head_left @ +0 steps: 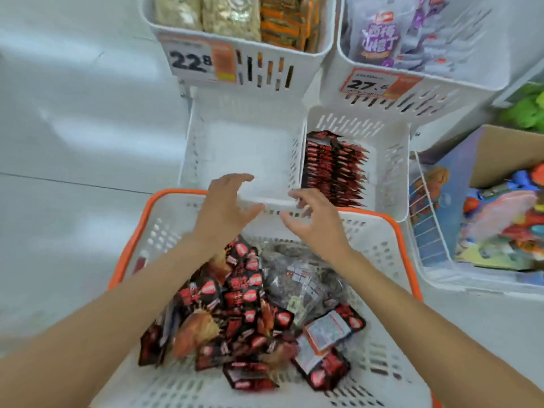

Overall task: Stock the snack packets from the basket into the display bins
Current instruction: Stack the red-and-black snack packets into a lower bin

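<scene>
A: Biggest first?

B: White basket with an orange rim, filling the lower half of the view. Beyond its far edge, two lower bins side by side: left bin showing its bare white bottom, right bin holding a row of packets, red and black, stood on edge.

A: And above those?

B: Two upper bins. Upper left bin packed with pale and orange bags, upper right bin with purple bags. Off to the right, a cardboard box of bright toys inside a wire rack.

A: Stock to be moved?

B: Snack packets heaped loose in the basket, mostly left of centre, beside a clear bag of something dark.

A: Hands?

B: Left hand and right hand both released, fingers spread and slightly bent, grasping nothing. Held over the basket's far rim, at the near edge of the left bin, close together but apart.

A: Smallest?

B: Price tags: "22.8" tag on the upper left bin, "27" tag on the upper right, last digit unclear.
</scene>
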`<control>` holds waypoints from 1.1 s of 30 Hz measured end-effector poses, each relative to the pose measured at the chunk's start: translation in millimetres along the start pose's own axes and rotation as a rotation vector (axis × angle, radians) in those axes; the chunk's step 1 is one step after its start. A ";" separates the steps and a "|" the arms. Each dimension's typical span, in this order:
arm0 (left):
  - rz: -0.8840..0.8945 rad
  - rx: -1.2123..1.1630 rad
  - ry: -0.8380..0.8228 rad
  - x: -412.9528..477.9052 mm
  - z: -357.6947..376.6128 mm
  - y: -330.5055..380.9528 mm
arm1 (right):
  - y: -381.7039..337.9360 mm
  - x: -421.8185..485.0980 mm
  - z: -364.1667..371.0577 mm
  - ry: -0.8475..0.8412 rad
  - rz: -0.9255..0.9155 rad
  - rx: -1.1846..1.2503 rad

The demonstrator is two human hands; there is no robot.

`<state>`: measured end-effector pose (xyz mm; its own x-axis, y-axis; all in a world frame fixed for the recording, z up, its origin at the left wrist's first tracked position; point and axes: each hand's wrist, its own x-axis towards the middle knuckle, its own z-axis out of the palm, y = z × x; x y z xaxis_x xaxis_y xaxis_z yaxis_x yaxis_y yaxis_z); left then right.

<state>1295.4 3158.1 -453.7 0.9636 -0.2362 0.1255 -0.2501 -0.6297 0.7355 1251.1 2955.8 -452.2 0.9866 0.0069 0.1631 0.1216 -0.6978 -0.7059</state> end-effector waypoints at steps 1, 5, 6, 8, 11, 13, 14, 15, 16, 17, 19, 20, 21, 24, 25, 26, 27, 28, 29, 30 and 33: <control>-0.024 0.003 0.018 -13.1 -13.1 -10.0 | -8.3 -10.9 12.3 -0.063 0.023 -0.001; -0.150 -0.101 0.057 -59.7 -58.3 -45.0 | -30.2 -37.5 58.5 -0.386 0.278 -0.083; -0.177 -0.120 0.046 -70.3 -68.2 -49.9 | -33.9 -41.4 71.4 -0.431 0.334 -0.110; -0.212 -0.141 0.027 -84.3 -82.2 -56.0 | -38.2 -45.2 94.9 -0.442 0.429 -0.085; -0.241 -0.185 -0.022 -96.2 -96.2 -64.3 | -51.8 -43.8 109.3 -0.298 0.453 -0.003; -0.249 -0.229 -0.041 -97.2 -97.6 -62.5 | -68.3 -35.8 96.8 -0.215 0.368 0.053; -0.247 -0.246 -0.048 -96.3 -95.1 -57.7 | -79.1 -31.0 85.5 -0.200 0.314 0.081; -0.248 -0.268 -0.063 -94.0 -89.6 -52.3 | -89.5 -26.2 73.1 -0.192 0.253 0.118; -0.255 -0.295 -0.087 -91.5 -83.7 -44.0 | -98.2 -22.0 60.9 -0.187 0.199 0.171; -0.284 -0.345 -0.113 -88.2 -75.8 -39.7 | -107.0 -19.5 48.7 -0.187 0.158 0.233; -0.353 -0.436 -0.145 -84.8 -64.4 -35.3 | -113.4 -17.2 31.2 -0.208 0.160 0.340; -0.368 -0.451 -0.145 -84.5 -60.9 -36.8 | -111.7 -16.8 26.5 -0.215 0.198 0.383; -0.375 -0.461 -0.132 -85.0 -59.3 -38.4 | -106.2 -17.2 24.6 -0.213 0.247 0.411; -0.427 -0.540 -0.116 -87.7 -62.7 -43.0 | -74.7 -27.8 38.4 -0.281 0.370 0.336; -0.449 -0.574 -0.132 -87.8 -64.3 -46.6 | -63.9 -34.9 49.6 -0.341 0.406 0.272; -0.448 -0.589 -0.156 -87.6 -66.7 -49.2 | -52.4 -42.8 63.6 -0.436 0.434 0.196; -0.445 -0.585 -0.180 -87.4 -68.6 -52.8 | -42.9 -50.8 78.1 -0.550 0.446 0.088; -0.434 -0.579 -0.204 -88.2 -70.4 -54.5 | -32.7 -57.5 92.2 -0.650 0.421 -0.072; -0.432 -0.578 -0.219 -89.5 -71.5 -56.9 | -21.8 -62.6 103.5 -0.719 0.369 -0.245; -0.430 -0.590 -0.227 -91.0 -72.5 -56.9 | -14.8 -65.2 110.1 -0.748 0.319 -0.371; -0.447 -0.629 -0.231 -95.2 -73.5 -54.6 | -6.3 -66.1 106.4 -0.818 0.311 -0.355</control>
<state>1224.3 3269.4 -456.9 0.8988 -0.2510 -0.3594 0.3209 -0.1820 0.9295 1196.7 3036.0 -531.9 0.7557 0.1900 -0.6268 -0.0675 -0.9293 -0.3631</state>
